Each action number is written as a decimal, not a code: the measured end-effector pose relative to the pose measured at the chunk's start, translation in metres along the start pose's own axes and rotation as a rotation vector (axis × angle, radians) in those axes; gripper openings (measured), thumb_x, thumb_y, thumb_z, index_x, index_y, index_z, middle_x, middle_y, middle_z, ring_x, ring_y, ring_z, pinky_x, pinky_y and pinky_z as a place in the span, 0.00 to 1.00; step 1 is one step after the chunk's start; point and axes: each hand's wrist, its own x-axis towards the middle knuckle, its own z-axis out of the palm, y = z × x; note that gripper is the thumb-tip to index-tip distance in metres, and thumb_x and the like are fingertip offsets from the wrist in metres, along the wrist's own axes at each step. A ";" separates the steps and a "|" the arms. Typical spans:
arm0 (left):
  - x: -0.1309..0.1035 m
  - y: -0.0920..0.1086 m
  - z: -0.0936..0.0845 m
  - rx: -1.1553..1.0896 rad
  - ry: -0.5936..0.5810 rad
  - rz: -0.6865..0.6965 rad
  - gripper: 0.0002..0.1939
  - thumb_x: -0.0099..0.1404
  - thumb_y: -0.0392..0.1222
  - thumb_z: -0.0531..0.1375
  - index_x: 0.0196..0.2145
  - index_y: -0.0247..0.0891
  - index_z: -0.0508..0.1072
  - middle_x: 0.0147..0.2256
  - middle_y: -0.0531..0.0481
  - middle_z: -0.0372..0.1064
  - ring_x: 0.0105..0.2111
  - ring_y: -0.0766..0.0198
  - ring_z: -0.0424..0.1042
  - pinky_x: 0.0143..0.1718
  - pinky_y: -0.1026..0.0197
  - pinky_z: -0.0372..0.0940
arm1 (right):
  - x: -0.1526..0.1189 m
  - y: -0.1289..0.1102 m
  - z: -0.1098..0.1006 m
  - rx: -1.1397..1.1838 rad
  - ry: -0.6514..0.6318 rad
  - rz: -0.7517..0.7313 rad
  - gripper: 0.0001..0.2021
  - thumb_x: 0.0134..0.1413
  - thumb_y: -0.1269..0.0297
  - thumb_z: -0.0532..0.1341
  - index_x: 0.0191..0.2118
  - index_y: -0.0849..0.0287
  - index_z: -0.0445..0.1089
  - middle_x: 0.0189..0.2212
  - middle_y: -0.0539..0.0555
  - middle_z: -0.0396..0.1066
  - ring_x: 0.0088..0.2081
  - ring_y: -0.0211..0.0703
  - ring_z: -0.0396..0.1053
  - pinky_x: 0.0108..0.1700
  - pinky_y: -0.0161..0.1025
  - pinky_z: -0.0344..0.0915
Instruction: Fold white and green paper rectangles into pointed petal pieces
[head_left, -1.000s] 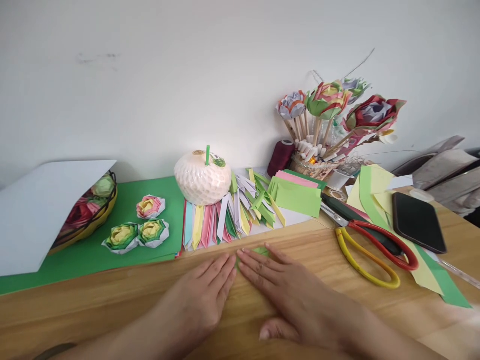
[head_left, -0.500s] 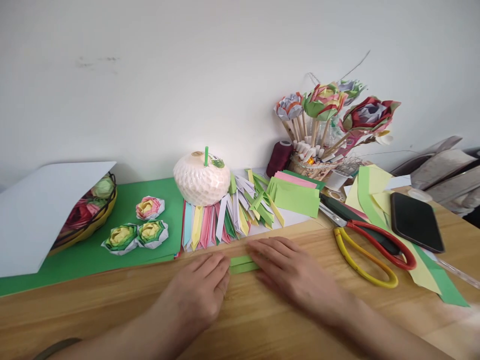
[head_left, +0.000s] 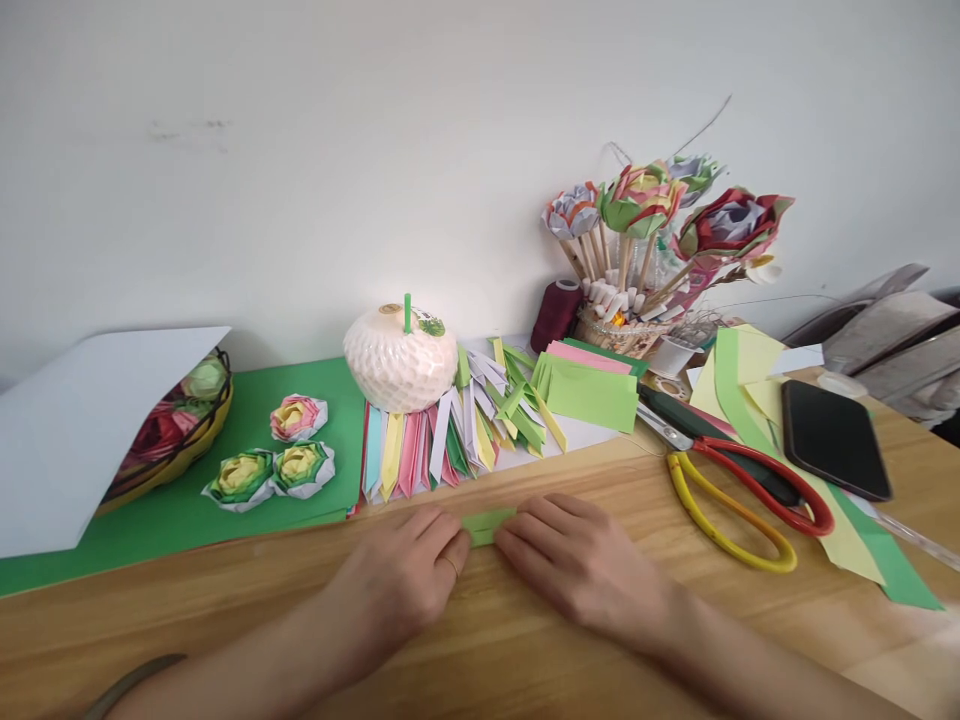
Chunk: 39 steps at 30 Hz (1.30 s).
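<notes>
A small green paper piece (head_left: 484, 526) with a lengthwise fold line lies flat on the wooden table between my hands. The fingers of my left hand (head_left: 411, 572), with a ring on one, are curled together and press its left end. Closed over the right end are the fingers of my right hand (head_left: 581, 558). Both ends of the paper are hidden under the fingertips. Behind my hands lie folded paper strips (head_left: 412, 450) in several colours. A stack of green paper rectangles (head_left: 589, 392) sits behind my right hand.
To the right are large scissors (head_left: 697, 445) with red and yellow handles, a black phone (head_left: 836, 440) and paper scraps (head_left: 727, 375). A white textured ornament (head_left: 401, 362) stands at the back. Paper flowers (head_left: 302, 465) rest on green sheets at left, near a basket (head_left: 214, 430).
My right hand has drawn its fingers in and slid slightly along the paper. My left hand has shifted a little right. Less of the green paper shows between them.
</notes>
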 end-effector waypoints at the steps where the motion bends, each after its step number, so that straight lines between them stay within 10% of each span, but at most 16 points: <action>1: 0.000 0.000 0.001 -0.005 0.016 -0.006 0.13 0.67 0.27 0.50 0.30 0.31 0.72 0.25 0.48 0.66 0.26 0.62 0.66 0.28 0.61 0.66 | 0.000 -0.001 0.001 -0.008 0.015 0.003 0.15 0.64 0.74 0.47 0.33 0.63 0.70 0.25 0.53 0.67 0.27 0.43 0.59 0.28 0.40 0.53; 21: 0.017 -0.002 -0.010 -0.324 -0.320 -0.655 0.07 0.65 0.34 0.56 0.29 0.38 0.71 0.29 0.53 0.69 0.35 0.60 0.68 0.35 0.58 0.63 | 0.006 0.002 0.015 0.248 -0.031 0.358 0.07 0.60 0.75 0.53 0.34 0.61 0.65 0.30 0.53 0.66 0.33 0.44 0.64 0.35 0.40 0.64; 39: 0.013 -0.001 -0.005 -0.205 -0.371 -0.587 0.04 0.64 0.32 0.55 0.36 0.38 0.67 0.36 0.51 0.68 0.36 0.59 0.70 0.35 0.58 0.64 | -0.001 0.006 0.018 0.154 -0.034 0.423 0.04 0.59 0.74 0.56 0.32 0.61 0.63 0.32 0.55 0.65 0.35 0.46 0.62 0.36 0.43 0.65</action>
